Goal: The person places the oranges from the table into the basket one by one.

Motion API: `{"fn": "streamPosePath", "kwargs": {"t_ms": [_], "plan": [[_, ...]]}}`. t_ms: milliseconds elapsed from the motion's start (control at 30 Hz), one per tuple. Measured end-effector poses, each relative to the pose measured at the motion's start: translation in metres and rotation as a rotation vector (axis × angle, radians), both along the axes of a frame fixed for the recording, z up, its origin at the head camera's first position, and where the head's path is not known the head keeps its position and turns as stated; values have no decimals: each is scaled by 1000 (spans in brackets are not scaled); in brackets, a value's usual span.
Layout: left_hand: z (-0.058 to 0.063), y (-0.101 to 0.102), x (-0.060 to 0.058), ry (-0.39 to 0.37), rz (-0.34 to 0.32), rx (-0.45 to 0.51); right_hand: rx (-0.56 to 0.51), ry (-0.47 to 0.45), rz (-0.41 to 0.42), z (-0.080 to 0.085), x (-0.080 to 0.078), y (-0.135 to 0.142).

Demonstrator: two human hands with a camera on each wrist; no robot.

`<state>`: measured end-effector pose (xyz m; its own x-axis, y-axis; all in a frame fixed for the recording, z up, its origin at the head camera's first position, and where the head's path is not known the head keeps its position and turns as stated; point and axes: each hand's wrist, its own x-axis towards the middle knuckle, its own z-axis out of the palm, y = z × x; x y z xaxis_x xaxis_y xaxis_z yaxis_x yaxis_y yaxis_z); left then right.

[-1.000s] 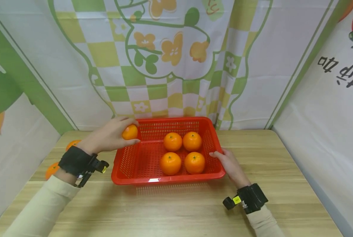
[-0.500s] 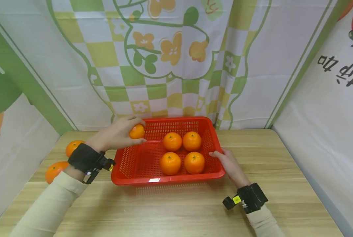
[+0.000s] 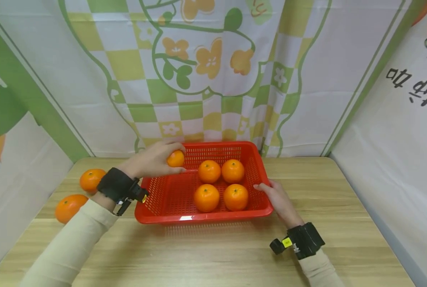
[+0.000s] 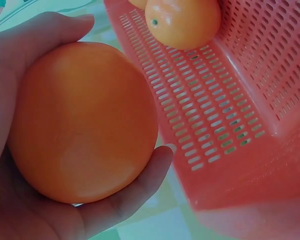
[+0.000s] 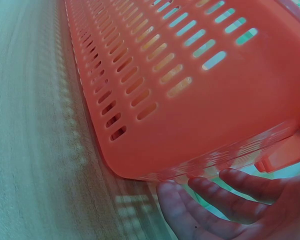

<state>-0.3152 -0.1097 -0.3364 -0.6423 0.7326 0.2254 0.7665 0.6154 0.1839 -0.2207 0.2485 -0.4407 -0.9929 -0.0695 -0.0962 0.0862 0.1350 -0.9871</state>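
Tabletop point(image 3: 199, 255) below, left hand point(image 3: 154, 160) grips 1 orange point(image 3: 175, 158)

Glossy plastic basket point(image 3: 213, 217), smooth wood-grained table point(image 3: 199, 255)

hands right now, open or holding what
Left hand: holding an orange, fingers curled round it.
Right hand: holding the red basket by its right end.

The table point(image 3: 199, 259) carries a basket point(image 3: 206, 217) and two oranges point(image 3: 69, 208) point(image 3: 91, 180).
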Motion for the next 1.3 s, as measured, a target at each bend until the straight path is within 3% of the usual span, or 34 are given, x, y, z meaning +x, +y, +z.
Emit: {"fn": "streamPosePath", "kwargs": {"t_ms": [233, 733, 1300], "plan": [[-5, 9, -8, -55, 5, -61, -9, 1, -1, 1, 0, 0], [-13, 26, -13, -171, 54, -139, -5, 2, 13, -3, 2, 1], [-23, 33, -24, -205, 26, -153, -14, 5, 15, -1, 1, 1]]}}
